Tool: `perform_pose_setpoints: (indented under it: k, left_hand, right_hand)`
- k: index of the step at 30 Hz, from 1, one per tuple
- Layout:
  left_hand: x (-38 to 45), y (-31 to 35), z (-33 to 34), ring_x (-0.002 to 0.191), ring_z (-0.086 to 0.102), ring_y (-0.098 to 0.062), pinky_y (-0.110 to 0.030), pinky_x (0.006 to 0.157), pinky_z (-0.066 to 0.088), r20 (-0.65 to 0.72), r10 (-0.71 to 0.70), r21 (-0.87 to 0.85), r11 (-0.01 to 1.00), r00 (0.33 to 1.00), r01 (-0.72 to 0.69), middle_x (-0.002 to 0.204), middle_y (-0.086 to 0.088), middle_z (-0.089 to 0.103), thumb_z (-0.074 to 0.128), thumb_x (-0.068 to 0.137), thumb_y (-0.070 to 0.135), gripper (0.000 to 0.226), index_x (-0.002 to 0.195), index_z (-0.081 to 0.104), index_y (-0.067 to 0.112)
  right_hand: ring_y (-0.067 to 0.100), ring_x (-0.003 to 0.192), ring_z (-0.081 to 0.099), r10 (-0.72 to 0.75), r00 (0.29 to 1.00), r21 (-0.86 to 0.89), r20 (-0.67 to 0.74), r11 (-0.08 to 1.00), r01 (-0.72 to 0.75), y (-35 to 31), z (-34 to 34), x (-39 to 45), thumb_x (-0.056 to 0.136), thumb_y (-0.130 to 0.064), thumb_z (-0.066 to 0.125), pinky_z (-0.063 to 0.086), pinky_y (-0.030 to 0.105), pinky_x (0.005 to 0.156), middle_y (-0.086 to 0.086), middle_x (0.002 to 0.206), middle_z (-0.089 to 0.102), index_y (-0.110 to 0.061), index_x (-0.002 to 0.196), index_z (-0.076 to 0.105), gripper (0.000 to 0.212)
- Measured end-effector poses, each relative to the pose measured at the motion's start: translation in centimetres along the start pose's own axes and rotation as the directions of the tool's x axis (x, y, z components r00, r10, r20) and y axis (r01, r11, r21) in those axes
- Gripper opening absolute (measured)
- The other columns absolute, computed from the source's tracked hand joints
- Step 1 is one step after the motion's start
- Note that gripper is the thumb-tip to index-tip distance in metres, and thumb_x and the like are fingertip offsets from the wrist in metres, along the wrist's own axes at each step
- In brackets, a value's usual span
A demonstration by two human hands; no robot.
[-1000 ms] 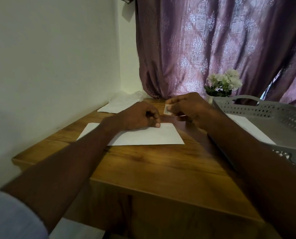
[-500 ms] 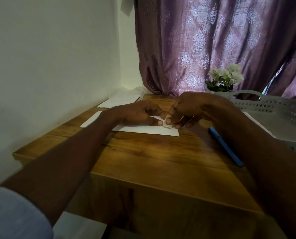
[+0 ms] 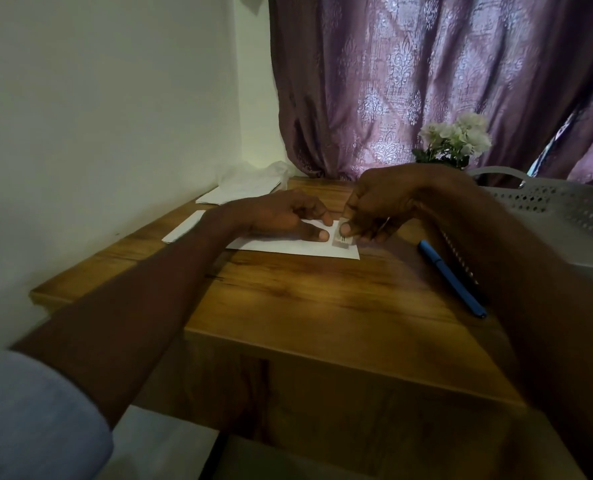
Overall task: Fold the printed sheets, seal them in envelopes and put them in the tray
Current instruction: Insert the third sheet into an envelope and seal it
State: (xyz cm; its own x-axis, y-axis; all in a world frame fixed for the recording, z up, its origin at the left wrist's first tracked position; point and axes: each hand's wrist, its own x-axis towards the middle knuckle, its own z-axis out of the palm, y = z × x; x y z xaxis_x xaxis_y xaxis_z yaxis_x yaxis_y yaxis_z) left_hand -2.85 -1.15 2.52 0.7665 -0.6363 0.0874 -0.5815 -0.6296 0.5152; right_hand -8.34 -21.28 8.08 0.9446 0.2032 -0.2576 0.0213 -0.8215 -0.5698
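1. A white envelope [image 3: 288,245] lies flat on the wooden surface [image 3: 322,299] at the centre of the frame, its long edge running left to right and its lower right corner sharp against the wood.
2. The left hand [image 3: 281,216] rests on the envelope, fingers loosely bent, thumb and forefinger tips pressing the paper down.
3. The right hand [image 3: 381,206], just right of centre, pinches a small pale stamp [image 3: 342,240] between thumb and curled fingers, holding it against the envelope's right end; dark print shows on the stamp, too small to read.
4. A blue pen [image 3: 451,278] lies diagonally on the surface at centre right, apart from the envelope.
5. A grey perforated tray [image 3: 565,209] sits at the right edge of the frame, with white paper dimly visible inside it.
6. More white sheets [image 3: 232,195] lie at the far left corner of the surface, against the wall.
7. White flowers [image 3: 454,136] stand before a purple patterned curtain [image 3: 392,81] in the upper right.
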Motion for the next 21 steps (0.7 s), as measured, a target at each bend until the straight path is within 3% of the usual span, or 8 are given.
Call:
perform_pose_setpoints:
  k: [4, 9, 18, 21]
  left_hand:
    - [0.01, 0.10, -0.01, 0.109, 0.052, 0.008, -0.014, 0.089, 0.040, 0.002, -0.012, -0.004, 1.000, 1.000, 0.012, 0.127, 0.017, 0.058, 0.072, 0.095, 0.039, 0.037, 0.130, 0.066, 0.030]
    - [0.02, -0.05, -0.06, 0.119, 0.053, 0.000, -0.025, 0.102, 0.041, 0.000, -0.008, -0.022, 1.000, 1.000, 0.008, 0.133, 0.015, 0.060, 0.073, 0.093, 0.041, 0.037, 0.128, 0.067, 0.031]
    - [0.23, -0.40, 0.00, 0.113, 0.051, 0.011, -0.023, 0.098, 0.040, 0.006, 0.003, -0.032, 0.999, 1.000, -0.003, 0.131, 0.018, 0.060, 0.073, 0.093, 0.042, 0.035, 0.127, 0.068, 0.033]
    - [0.27, -0.37, -0.01, 0.118, 0.052, 0.001, -0.026, 0.103, 0.041, 0.000, -0.001, -0.021, 1.000, 1.000, 0.001, 0.133, 0.016, 0.059, 0.072, 0.094, 0.042, 0.036, 0.128, 0.068, 0.032]
  right_hand:
    - [0.009, 0.056, 0.068, 0.013, 0.999, -0.057, 0.040, 0.998, -0.011, 0.03, 0.19, -0.17, 0.090, -0.008, 0.075, 0.058, 0.026, 0.057, 0.000, 0.063, 0.072, -0.002, 0.106, 0.073, 0.017]
    - [0.014, 0.065, 0.068, 0.027, 0.998, -0.075, 0.048, 0.997, -0.023, 0.14, 0.65, 0.28, 0.086, -0.009, 0.079, 0.059, 0.032, 0.069, 0.000, 0.064, 0.072, -0.001, 0.115, 0.072, 0.031]
    - [0.014, 0.066, 0.068, 0.047, 0.998, -0.080, 0.048, 0.996, -0.043, 0.31, 0.51, 0.59, 0.075, -0.009, 0.087, 0.059, 0.029, 0.065, 0.003, 0.068, 0.074, 0.001, 0.110, 0.074, 0.038]
    - [0.013, 0.066, 0.069, 0.049, 0.998, -0.092, 0.039, 0.995, -0.045, 0.33, 0.44, 0.52, 0.075, -0.009, 0.087, 0.059, 0.029, 0.065, 0.003, 0.070, 0.075, -0.001, 0.108, 0.075, 0.035]
